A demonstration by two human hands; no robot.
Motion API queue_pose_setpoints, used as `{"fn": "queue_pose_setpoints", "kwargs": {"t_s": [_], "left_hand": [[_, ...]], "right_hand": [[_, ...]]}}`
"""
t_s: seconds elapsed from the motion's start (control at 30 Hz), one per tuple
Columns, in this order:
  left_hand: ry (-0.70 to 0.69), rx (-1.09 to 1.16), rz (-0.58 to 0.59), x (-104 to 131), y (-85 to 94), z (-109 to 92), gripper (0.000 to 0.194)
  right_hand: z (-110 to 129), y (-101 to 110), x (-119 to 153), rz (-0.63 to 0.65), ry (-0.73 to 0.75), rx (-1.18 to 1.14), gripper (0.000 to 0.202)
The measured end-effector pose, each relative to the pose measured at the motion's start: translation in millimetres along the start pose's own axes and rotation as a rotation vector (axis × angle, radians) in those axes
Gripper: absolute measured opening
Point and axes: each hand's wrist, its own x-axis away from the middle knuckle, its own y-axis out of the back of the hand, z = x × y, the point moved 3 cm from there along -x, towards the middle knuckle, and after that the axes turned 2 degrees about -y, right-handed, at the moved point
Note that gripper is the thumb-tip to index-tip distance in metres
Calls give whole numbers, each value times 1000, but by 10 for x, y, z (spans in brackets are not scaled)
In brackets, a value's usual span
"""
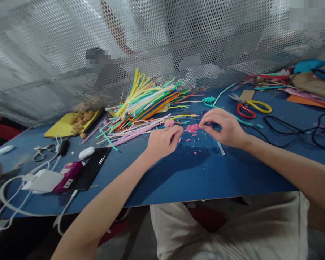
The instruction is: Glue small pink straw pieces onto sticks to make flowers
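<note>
A small cluster of short pink tube pieces [192,128] sits between my two hands, just above the blue table. My right hand [223,126] pinches at its right end with thumb and forefinger. On the other side my left hand [164,140] has its fingertips pressed together, slightly apart from the cluster; what they grip is too thin to make out. Loose cut pink bits [188,140] lie beneath. A paler pink cluster [169,123] rests behind my left hand. A clear thin stick [221,148] lies below my right hand.
A heap of coloured tubes [148,97] lies before a perforated metal screen [141,32]. Scissors [246,106] and a black cable [292,131] are at right. Left are a phone [93,169], a purple power block [69,176], white cables and a yellow tray [60,126] holding brown balls.
</note>
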Motion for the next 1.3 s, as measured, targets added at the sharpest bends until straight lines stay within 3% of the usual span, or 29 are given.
{"fn": "queue_pose_setpoints", "kwargs": {"t_s": [0.3,0.53,0.7,0.87,1.07,1.3], "left_hand": [[33,-1,32,1,6,-45,32],[84,14,49,-3,9,-42,32],[216,-68,116,-43,2,15,31],[342,-137,175,-55,-39,194,25],[418,-86,58,-67,2,428,22],[328,100,-117,-80,98,219,20]], "right_hand": [[21,17,5,-7,139,207,7],[65,13,-21,52,89,173,5],[43,26,-26,36,-42,56,6],[-23,2,-24,-17,-245,-169,10],[-139,-81,12,59,-583,-413,22],[-244,-256,116,136,-775,-729,39]]}}
